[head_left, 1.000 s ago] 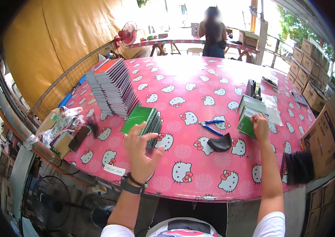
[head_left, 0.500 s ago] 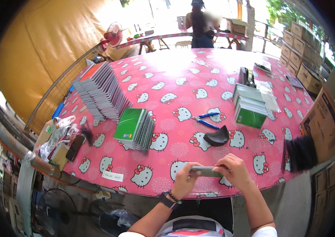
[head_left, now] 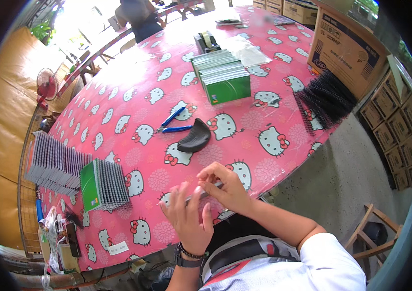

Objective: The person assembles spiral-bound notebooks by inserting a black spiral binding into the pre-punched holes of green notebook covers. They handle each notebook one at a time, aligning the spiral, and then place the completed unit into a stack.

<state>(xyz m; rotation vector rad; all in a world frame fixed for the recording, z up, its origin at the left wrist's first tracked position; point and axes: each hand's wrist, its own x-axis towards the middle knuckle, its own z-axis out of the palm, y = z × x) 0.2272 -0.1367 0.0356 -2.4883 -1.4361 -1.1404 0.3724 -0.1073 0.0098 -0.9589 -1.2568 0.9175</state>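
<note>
Near the table's front edge, my right hand (head_left: 227,190) pinches a thin notebook (head_left: 207,193), seen nearly edge-on with much of it hidden by the fingers. My left hand (head_left: 190,218) is raised beside it, fingers spread and slightly smeared. Beyond them lie a black curved piece (head_left: 197,137) and blue-handled pliers (head_left: 173,128). A row of green-covered notebooks (head_left: 227,89) stands farther back. To the left are a green spiral-bound stack (head_left: 106,184) and a taller spiral-bound stack (head_left: 58,165).
Black plastic coils (head_left: 329,99) lie at the table's right edge beside a cardboard box (head_left: 344,48). A tape dispenser (head_left: 207,41) sits behind the green notebooks. Plastic bags (head_left: 53,228) clutter the left corner, near a white paper slip (head_left: 118,248). A person (head_left: 138,20) stands beyond the table.
The view has swung to the right, so the table appears shifted left. My left hand has come off the notebook and opened; my right hand keeps hold of it.
</note>
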